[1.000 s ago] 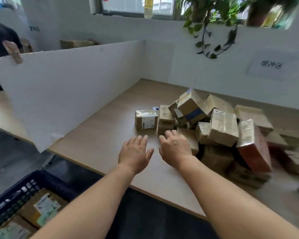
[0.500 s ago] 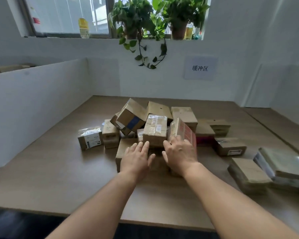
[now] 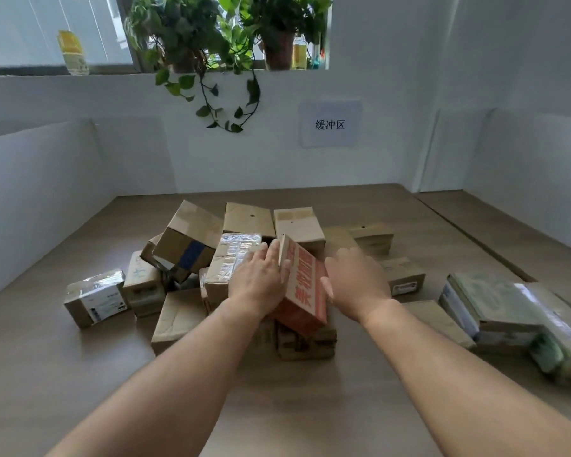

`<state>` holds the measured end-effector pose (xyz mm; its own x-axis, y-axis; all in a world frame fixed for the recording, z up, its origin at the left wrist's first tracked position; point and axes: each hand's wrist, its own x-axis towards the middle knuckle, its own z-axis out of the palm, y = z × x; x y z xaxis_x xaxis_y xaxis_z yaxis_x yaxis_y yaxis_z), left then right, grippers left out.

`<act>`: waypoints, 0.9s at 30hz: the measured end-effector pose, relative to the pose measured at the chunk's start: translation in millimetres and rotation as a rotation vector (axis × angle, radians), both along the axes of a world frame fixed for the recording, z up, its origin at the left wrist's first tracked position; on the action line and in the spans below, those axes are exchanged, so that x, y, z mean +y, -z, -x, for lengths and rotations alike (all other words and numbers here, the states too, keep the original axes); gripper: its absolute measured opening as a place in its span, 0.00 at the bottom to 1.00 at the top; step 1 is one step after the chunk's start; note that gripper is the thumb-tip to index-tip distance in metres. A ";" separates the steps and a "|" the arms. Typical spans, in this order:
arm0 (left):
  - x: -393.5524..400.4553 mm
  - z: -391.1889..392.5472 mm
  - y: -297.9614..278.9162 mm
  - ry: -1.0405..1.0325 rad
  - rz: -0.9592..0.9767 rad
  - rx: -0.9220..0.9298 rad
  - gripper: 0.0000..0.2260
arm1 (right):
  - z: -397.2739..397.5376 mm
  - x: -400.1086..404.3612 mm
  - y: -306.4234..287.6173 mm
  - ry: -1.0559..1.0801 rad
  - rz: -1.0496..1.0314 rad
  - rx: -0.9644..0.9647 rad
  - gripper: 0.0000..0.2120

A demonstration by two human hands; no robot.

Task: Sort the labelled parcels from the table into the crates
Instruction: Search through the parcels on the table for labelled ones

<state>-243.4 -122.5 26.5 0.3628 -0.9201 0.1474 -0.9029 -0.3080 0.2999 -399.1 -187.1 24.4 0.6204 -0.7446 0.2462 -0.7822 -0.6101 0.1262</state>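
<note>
Up close, a person's left hand [image 3: 259, 282] lies flat against a tilted red box [image 3: 302, 285] atop a pile of parcels [image 3: 192, 245] on the table [image 3: 80, 374]. Neither grip has closed: the right hand [image 3: 356, 282] hovers open just beside the box.

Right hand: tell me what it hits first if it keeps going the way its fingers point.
The right hand points forward and slightly left. Likely first contact: the plain brown box behind the red-printed box, though depth is unclear.
</note>
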 end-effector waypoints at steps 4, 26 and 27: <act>-47.3 -18.5 -4.7 -0.027 0.030 0.092 0.25 | -13.5 -40.5 1.8 0.042 -0.002 0.017 0.19; -245.8 -101.5 11.4 -0.187 -0.183 0.564 0.04 | -99.0 -221.7 33.1 0.273 -0.760 -0.440 0.22; -246.2 -98.5 9.2 -0.184 -0.155 0.645 0.11 | -95.6 -224.6 30.6 0.273 -0.747 -0.461 0.27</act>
